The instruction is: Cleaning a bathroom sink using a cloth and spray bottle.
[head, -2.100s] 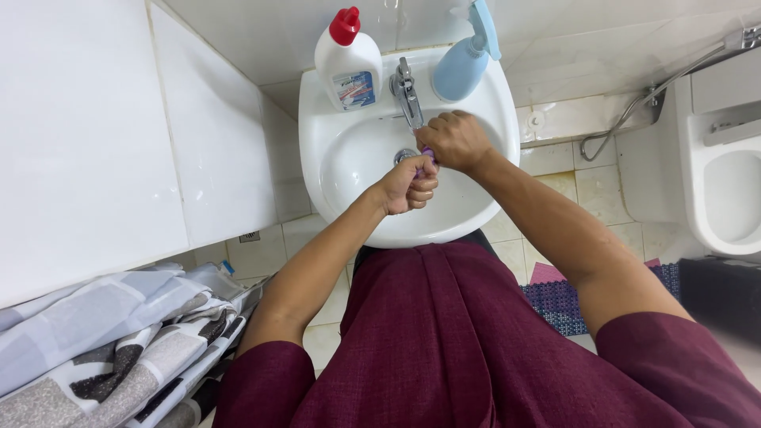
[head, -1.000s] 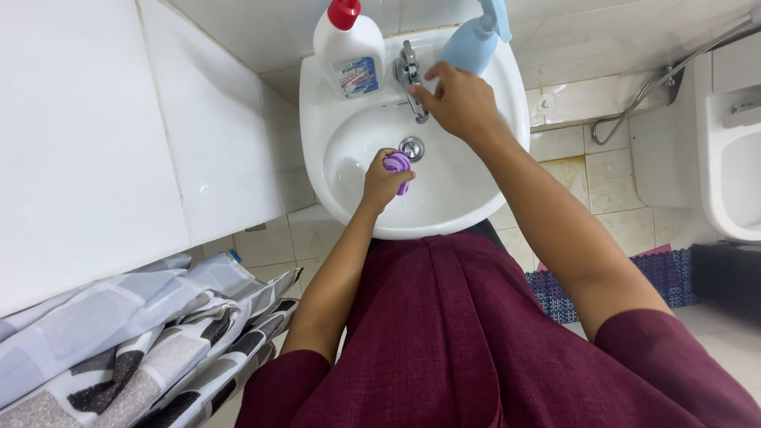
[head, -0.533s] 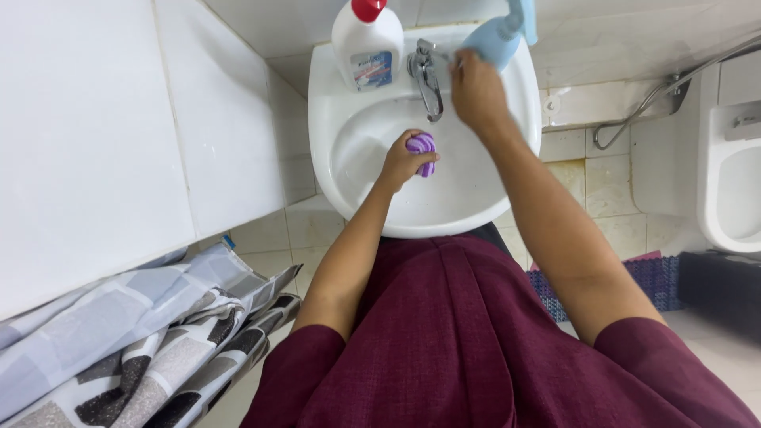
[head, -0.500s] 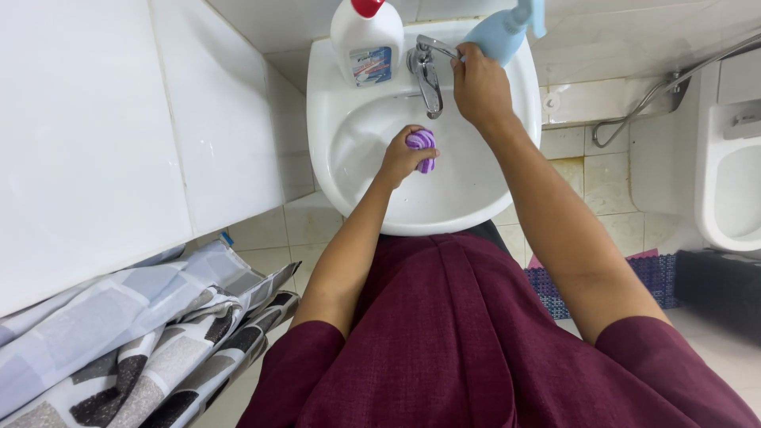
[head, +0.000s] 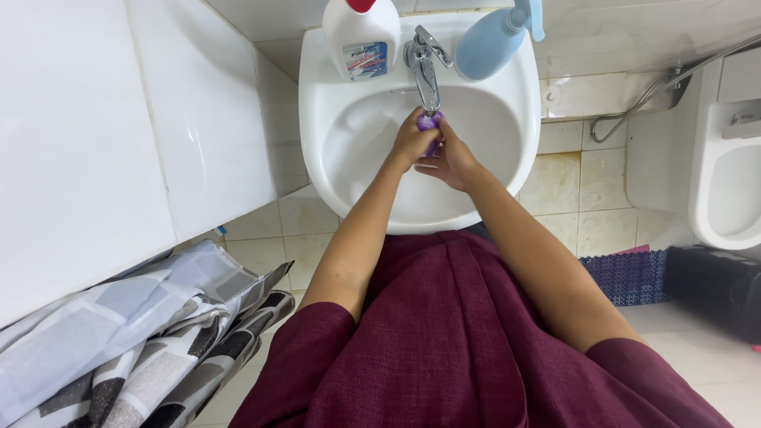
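At the far left a grey-and-white patterned cloth (head: 119,349) hangs beside a white cabinet (head: 95,135). A white bottle with a red cap (head: 362,36) stands on the left rim of the white sink (head: 317,150). Over the basin, the left hand (head: 411,143) is closed in a grip around a small purple object (head: 429,124), held directly beneath the chrome tap (head: 425,67). The right hand (head: 452,162) touches it from the other side, fingers partly curled; whether it grips cannot be told. A blue spray bottle (head: 491,40) stands right of the tap, a toilet (head: 725,182) farther right.
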